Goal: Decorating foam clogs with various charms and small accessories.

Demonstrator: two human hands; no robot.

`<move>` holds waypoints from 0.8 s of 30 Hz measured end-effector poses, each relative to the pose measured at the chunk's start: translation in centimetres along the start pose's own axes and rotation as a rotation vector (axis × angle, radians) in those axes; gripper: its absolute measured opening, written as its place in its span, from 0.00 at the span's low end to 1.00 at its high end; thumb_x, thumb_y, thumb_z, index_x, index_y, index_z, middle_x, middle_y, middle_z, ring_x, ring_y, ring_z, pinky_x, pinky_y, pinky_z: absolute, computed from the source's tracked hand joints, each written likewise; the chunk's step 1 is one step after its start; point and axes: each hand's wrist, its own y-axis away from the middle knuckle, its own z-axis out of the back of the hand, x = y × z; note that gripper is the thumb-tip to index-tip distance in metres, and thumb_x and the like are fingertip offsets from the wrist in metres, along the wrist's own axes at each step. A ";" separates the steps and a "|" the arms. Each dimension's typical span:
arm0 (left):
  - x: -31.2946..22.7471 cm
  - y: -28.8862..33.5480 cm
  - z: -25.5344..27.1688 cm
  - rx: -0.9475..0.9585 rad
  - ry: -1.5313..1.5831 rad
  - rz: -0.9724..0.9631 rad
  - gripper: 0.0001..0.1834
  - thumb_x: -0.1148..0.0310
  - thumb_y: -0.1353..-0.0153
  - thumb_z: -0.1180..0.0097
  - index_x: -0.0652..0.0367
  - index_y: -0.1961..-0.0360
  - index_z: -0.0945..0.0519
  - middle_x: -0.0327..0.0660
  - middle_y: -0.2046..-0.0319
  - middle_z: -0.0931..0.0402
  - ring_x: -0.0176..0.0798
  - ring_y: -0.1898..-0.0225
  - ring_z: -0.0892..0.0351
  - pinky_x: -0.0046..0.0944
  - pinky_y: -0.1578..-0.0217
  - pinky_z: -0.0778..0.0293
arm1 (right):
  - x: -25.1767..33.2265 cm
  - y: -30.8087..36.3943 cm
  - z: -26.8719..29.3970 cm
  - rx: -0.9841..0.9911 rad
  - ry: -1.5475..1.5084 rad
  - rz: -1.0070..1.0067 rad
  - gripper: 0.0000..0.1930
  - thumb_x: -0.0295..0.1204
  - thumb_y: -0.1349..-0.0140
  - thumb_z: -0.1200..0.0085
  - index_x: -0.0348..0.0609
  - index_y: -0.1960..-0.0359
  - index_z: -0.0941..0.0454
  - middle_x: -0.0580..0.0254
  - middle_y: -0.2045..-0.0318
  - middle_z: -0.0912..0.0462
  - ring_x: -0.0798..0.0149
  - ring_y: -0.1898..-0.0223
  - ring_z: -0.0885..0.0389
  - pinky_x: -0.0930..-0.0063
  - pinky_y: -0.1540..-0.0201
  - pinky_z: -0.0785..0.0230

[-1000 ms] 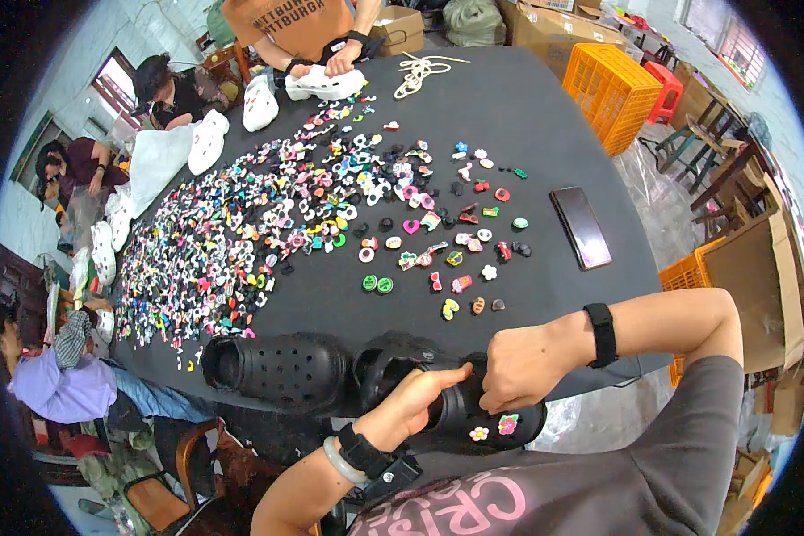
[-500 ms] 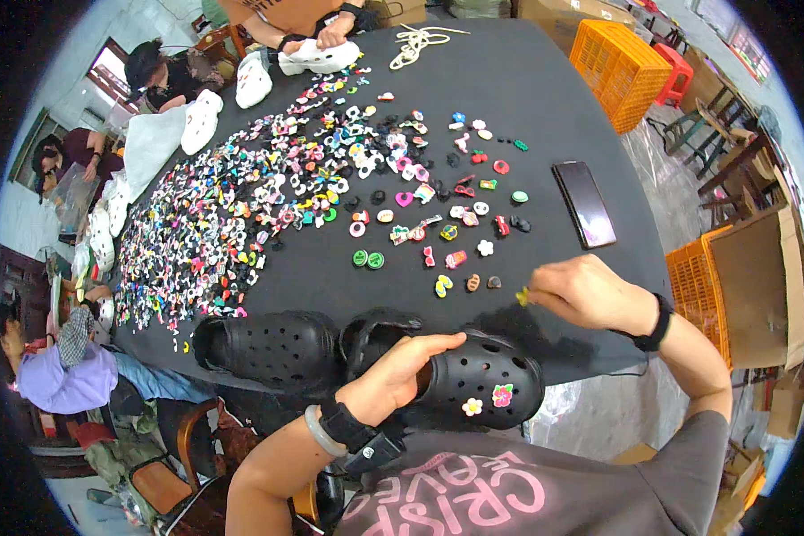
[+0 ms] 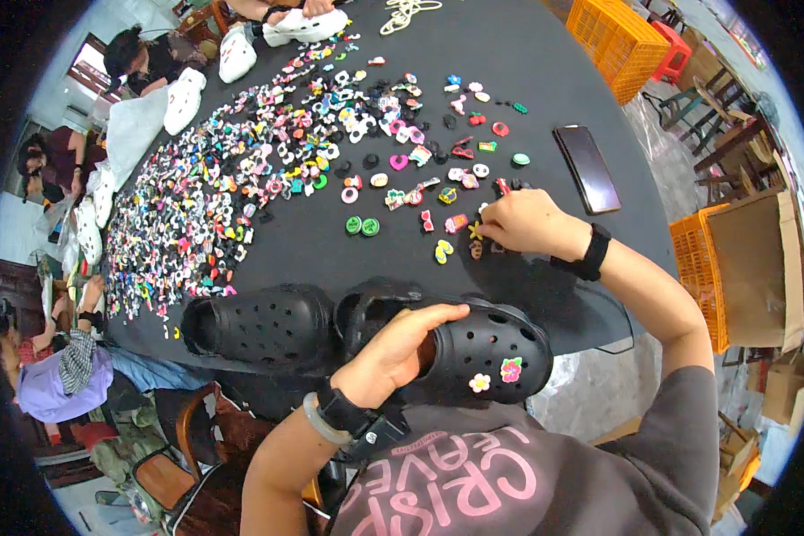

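My left hand (image 3: 380, 362) grips a black clog (image 3: 491, 348) near the table's front edge, its thumb along the top and the other fingers hidden at the shoe's opening. On that clog's toe sit a pink flower charm (image 3: 511, 370) and a white flower charm (image 3: 480, 383). My right hand (image 3: 531, 223) reaches over the loose charms, fingertips pinched on a small yellow charm (image 3: 475, 230) close to the tabletop. Beside it lie a brown charm (image 3: 476, 251), a pair of yellow flip-flop charms (image 3: 443, 251) and a red-pink charm (image 3: 456, 223). Another black clog (image 3: 263, 326) rests to the left.
A big heap of mixed charms (image 3: 214, 196) covers the table's left side. A dark phone (image 3: 587, 170) lies at the right. White clogs (image 3: 184, 101) line the far left edge, where other people work. Orange crates (image 3: 615, 45) stand beyond the right edge.
My right hand has moved left and away from me, bringing the yellow charm from beside the clog to among the loose charms. My left hand stays on the clog.
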 end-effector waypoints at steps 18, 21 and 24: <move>0.7 0.3 0.7 0.005 -0.059 -0.074 0.14 0.74 0.46 0.48 0.71 0.60 0.23 0.49 0.63 0.20 0.42 0.65 0.18 0.41 0.57 0.22 | 11.1 15.8 5.1 -0.284 -0.121 0.445 0.09 0.35 0.52 0.43 0.50 0.78 0.31 0.71 0.83 0.29 0.67 0.81 0.25 0.72 0.79 0.35; 0.5 0.3 0.5 -0.018 -0.052 -0.079 0.15 0.74 0.46 0.49 0.74 0.59 0.24 0.53 0.63 0.20 0.45 0.65 0.17 0.41 0.57 0.22 | 15.4 17.6 6.5 -0.376 -0.182 0.638 0.14 0.35 0.64 0.45 0.47 0.72 0.27 0.76 0.83 0.37 0.72 0.83 0.32 0.79 0.81 0.43; 0.6 0.8 0.2 -0.026 -0.068 -0.098 0.15 0.74 0.46 0.50 0.74 0.58 0.25 0.53 0.63 0.20 0.45 0.65 0.18 0.40 0.58 0.21 | 17.7 18.4 7.7 -0.508 -0.202 0.744 0.15 0.36 0.64 0.44 0.48 0.71 0.26 0.76 0.83 0.36 0.73 0.84 0.33 0.79 0.81 0.44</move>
